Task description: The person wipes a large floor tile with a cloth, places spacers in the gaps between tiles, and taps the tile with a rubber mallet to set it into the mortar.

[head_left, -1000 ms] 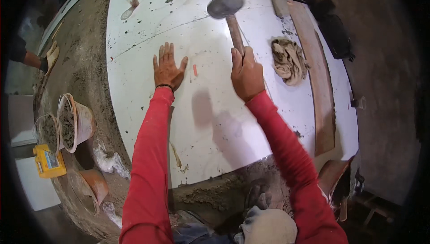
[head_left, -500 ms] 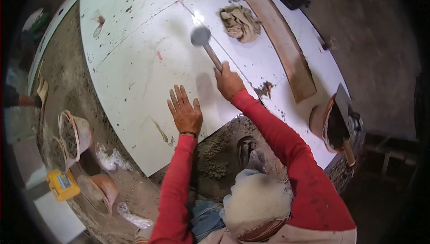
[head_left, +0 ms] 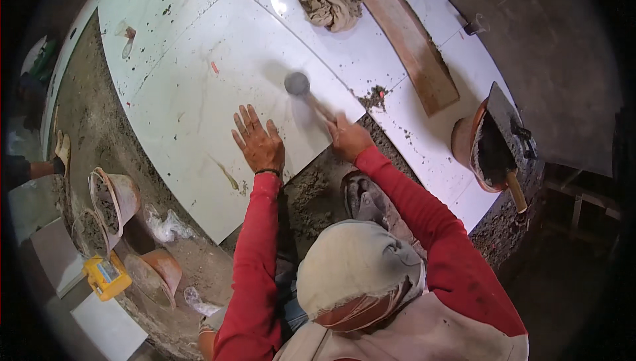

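Observation:
My left hand (head_left: pixel 260 143) lies flat, fingers spread, on a large white floor tile (head_left: pixel 179 169) near its front edge. In my right hand (head_left: pixel 350 139) is the handle of a mallet (head_left: pixel 297 84) with a round grey head. The mallet head is over the tile, to the right of my left fingertips; I cannot tell whether it touches. Dark wet mortar (head_left: pixel 311 192) shows along the tile's near edge, beside my boot (head_left: pixel 361 195). A yellowish smear (head_left: pixel 228 177) and a small red piece (head_left: pixel 214 67) lie on the tile.
A crumpled cloth (head_left: pixel 329 5) and a long board (head_left: pixel 424 62) lie on tiles beyond. At right, a bucket (head_left: pixel 464 139) holds a trowel (head_left: pixel 507 116). Left are buckets (head_left: pixel 122 198), a yellow container (head_left: pixel 106 276), plastic wrap (head_left: pixel 165 223) and another person's limb (head_left: pixel 46 167).
The mallet and my right hand have come nearer to me, toward the tile's front edge. My left hand stays flat on the tile. The whole view has shifted somewhat.

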Tool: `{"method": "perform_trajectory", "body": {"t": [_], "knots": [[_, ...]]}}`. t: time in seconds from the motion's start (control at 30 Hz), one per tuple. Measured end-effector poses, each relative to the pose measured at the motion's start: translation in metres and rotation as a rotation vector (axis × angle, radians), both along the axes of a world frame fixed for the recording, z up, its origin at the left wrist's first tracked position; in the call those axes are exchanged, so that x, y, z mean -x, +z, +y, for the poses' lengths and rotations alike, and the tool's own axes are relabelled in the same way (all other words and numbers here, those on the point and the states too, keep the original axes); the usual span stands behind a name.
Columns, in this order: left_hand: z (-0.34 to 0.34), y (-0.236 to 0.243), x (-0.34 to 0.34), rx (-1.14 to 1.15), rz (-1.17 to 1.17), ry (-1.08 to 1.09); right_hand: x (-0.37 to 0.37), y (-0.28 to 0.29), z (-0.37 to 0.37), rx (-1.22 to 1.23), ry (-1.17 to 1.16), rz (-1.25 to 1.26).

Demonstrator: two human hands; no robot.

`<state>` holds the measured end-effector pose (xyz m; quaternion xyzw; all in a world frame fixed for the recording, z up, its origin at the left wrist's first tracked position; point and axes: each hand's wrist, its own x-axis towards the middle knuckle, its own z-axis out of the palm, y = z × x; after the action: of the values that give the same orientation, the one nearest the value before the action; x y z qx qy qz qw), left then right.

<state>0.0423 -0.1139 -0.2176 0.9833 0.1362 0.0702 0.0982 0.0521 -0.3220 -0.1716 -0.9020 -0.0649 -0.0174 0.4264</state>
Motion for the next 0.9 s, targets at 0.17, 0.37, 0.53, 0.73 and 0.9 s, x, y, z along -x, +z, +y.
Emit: {"method": "perform_trajectory", "body": {"t": [0.17, 0.37, 0.53, 0.73, 0.9], "knots": [[0.012, -0.002, -0.001, -0.016, -0.011, 0.016, -0.003, 0.074, 0.015, -0.127, 0.004, -0.105], [0.017, 0.003, 0.0, -0.045, -0.002, 0.037, 0.006, 0.043, 0.007, 0.19, 0.009, 0.235], [0.0, 0.005, -0.002, 0.026, -0.006, 0.011, 0.034, 0.001, -0.022, 0.119, -0.024, 0.17], [0.004, 0.003, 0.011, 0.042, 0.07, 0.026, 0.045, 0.054, -0.021, -0.117, -0.027, -0.086], [0.015, 0.0, 0.001, -0.008, 0.005, 0.044, 0.049, 0.016, -0.021, 0.265, -0.012, 0.369]]}}
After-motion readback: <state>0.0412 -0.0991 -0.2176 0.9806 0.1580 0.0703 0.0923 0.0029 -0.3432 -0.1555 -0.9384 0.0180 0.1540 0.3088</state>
